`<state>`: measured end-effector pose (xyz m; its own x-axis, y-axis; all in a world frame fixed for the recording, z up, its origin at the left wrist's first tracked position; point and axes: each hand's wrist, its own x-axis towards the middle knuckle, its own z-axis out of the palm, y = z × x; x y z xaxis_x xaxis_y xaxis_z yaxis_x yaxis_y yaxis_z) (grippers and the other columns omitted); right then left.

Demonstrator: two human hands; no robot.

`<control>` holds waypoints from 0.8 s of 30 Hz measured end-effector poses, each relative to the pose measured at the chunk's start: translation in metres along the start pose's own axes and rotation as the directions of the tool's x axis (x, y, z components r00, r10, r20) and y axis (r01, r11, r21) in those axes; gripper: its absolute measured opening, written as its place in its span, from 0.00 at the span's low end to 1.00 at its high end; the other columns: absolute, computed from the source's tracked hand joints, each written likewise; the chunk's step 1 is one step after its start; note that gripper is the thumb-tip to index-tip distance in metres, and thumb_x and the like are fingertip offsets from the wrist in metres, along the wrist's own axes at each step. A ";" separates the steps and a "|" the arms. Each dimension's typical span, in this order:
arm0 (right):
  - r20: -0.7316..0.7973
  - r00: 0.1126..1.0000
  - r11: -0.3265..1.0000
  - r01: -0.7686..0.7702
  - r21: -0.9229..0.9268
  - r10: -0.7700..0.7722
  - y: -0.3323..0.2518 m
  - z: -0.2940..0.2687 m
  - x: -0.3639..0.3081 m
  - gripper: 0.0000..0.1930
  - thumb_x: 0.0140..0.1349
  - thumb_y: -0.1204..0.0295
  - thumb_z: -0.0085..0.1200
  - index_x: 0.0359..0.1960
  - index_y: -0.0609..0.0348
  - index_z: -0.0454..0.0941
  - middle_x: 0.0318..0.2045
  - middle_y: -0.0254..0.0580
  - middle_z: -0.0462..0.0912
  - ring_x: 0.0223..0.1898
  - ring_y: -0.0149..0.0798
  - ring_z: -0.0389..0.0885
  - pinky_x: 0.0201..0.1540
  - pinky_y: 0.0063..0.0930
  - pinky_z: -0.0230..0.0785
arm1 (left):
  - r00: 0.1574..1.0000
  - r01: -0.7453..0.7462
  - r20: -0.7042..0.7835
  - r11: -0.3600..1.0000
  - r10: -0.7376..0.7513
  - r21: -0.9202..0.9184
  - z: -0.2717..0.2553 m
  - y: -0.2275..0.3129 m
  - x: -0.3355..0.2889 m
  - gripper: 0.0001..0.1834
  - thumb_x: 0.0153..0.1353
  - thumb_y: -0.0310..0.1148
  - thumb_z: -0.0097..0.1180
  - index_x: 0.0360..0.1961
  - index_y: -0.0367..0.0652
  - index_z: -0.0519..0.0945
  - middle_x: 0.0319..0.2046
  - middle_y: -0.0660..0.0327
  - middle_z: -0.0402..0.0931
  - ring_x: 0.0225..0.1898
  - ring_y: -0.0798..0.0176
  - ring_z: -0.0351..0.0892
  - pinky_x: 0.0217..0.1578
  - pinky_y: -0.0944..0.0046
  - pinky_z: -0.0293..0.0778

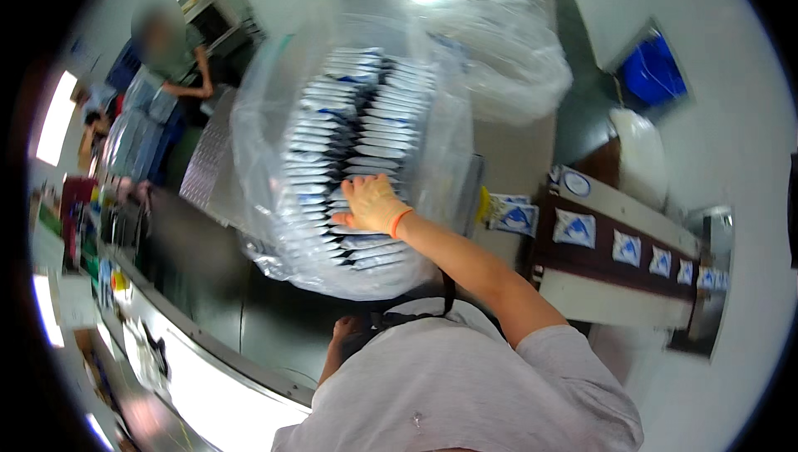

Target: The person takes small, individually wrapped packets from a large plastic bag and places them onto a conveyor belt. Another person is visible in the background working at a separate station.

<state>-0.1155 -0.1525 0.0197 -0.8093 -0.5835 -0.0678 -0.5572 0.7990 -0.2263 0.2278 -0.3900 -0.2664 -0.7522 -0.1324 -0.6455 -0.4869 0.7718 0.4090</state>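
A large clear plastic bag (253, 132) stands opened wide in front of me. Inside it, two rows of white and blue packets (382, 138) stand on edge, packed closely together. My right hand (372, 203), with an orange band at the wrist, reaches into the bag over the near part of the right row. Its fingers and thumb bend round several packets there; the fingertips are partly hidden between them. My left hand (345, 327) hangs low near my body, outside the bag, and its fingers are too dark and small to make out.
On the right a dark conveyor belt (600, 243) carries a line of similar packets (574, 228). A few packets (514, 216) lie at its near end. More clear plastic (515, 61) covers the table behind. A blue bin (653, 70) stands far right; another person (170, 49) sits far left.
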 end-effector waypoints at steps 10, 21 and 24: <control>-0.266 0.740 0.747 -0.446 0.494 0.618 0.114 0.040 -0.251 0.09 0.59 0.66 0.54 0.34 0.57 0.78 0.35 0.47 0.81 0.41 0.53 0.79 0.45 0.47 0.69 | 0.972 -0.006 0.211 0.911 0.102 -0.412 -0.024 -0.006 0.046 0.14 0.67 0.39 0.51 0.42 0.40 0.80 0.28 0.61 0.80 0.22 0.68 0.78 0.20 0.67 0.73; 0.128 0.874 0.717 -0.462 0.522 0.470 0.199 0.087 -0.352 0.14 0.63 0.62 0.49 0.41 0.54 0.81 0.40 0.49 0.82 0.45 0.51 0.80 0.49 0.45 0.72 | 0.940 0.245 0.313 0.903 -0.133 -0.353 -0.009 -0.002 0.080 0.17 0.69 0.46 0.49 0.45 0.45 0.81 0.32 0.65 0.81 0.25 0.72 0.74 0.25 0.68 0.74; -0.194 0.739 0.750 -0.567 0.341 0.646 0.296 0.009 -0.389 0.15 0.59 0.73 0.50 0.48 0.52 0.80 0.46 0.48 0.82 0.46 0.54 0.79 0.52 0.45 0.71 | 0.947 0.226 0.302 0.890 -0.106 -0.397 -0.027 0.041 0.062 0.18 0.69 0.47 0.50 0.45 0.43 0.80 0.32 0.63 0.80 0.25 0.71 0.74 0.25 0.67 0.75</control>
<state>0.0364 0.3097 -0.0298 -0.9936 0.1130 -0.0079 0.1039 0.8806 -0.4624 0.1488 -0.3829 -0.2723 -0.5270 -0.0189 -0.8497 -0.7793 0.4096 0.4742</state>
